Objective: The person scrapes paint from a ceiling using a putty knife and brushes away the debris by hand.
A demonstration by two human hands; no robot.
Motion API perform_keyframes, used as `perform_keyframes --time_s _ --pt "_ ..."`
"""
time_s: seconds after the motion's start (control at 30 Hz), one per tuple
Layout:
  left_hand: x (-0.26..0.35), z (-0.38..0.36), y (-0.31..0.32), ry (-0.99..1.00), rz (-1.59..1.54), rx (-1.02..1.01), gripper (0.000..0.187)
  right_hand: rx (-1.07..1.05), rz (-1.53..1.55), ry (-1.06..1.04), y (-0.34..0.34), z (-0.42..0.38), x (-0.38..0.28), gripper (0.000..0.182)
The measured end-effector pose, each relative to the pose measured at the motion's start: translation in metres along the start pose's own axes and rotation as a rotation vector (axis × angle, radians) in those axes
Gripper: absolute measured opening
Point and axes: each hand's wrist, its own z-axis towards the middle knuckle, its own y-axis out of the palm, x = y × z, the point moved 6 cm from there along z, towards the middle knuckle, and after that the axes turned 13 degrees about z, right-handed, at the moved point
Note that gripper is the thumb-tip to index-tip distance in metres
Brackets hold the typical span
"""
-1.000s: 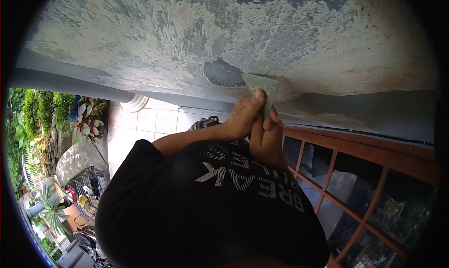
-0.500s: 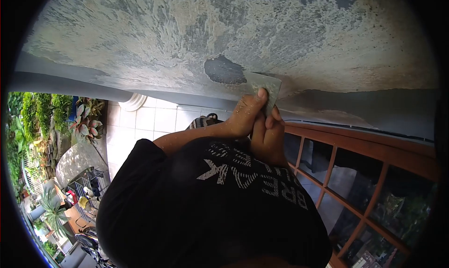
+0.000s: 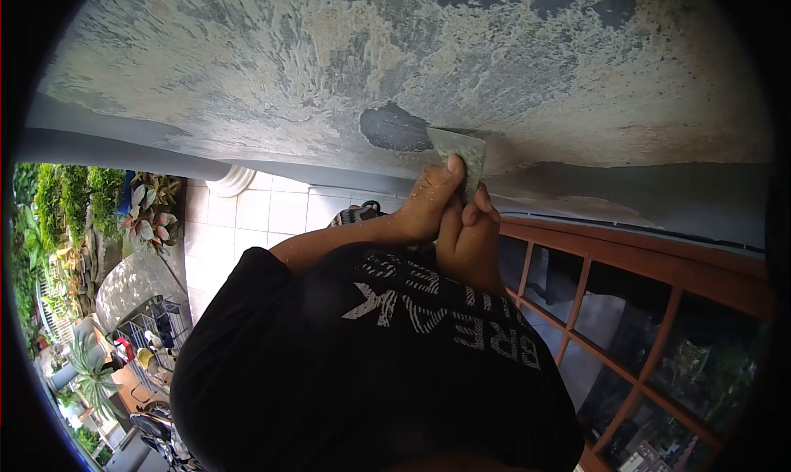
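A thin, flat scraper [image 3: 466, 150] with a pale, speckled face rests its wide edge against the rough grey wall [image 3: 272, 68]. Its corner meets the rim of a dark bare patch [image 3: 397, 128]. My left hand [image 3: 430, 196] is closed on the scraper, its thumb pressed along the plate and pale crumbs stuck to the skin. Just beside it, my right hand [image 3: 468, 237] has its fingers curled at the scraper's lower end; part of that grip is hidden. Both hands touch each other in front of my black shirt [image 3: 371, 373].
Orange-brown window frames [image 3: 630, 249] with glass panes stand close on the right. Below the wall lies a white tiled floor [image 3: 251, 216], with a sandalled foot [image 3: 371, 206] partly showing. To the left are potted plants [image 3: 152, 208], a metal rack [image 3: 156, 332] and a parked motorbike [image 3: 161, 431].
Both hands and the scraper have shifted slightly left along the wall, towards the dark patch. The grip looks the same.
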Motion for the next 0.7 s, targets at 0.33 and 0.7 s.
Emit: perform_keyframes --time_s 0.33,0.7 --pt "0.003 -0.002 0.000 -0.025 0.070 -0.030 0.064 0.007 0.144 0.109 0.001 -0.008 0.016 0.007" --pt "-0.001 0.000 0.002 0.000 0.033 0.031 0.063 0.029 0.112 0.036 -0.004 -0.003 0.002 0.007"
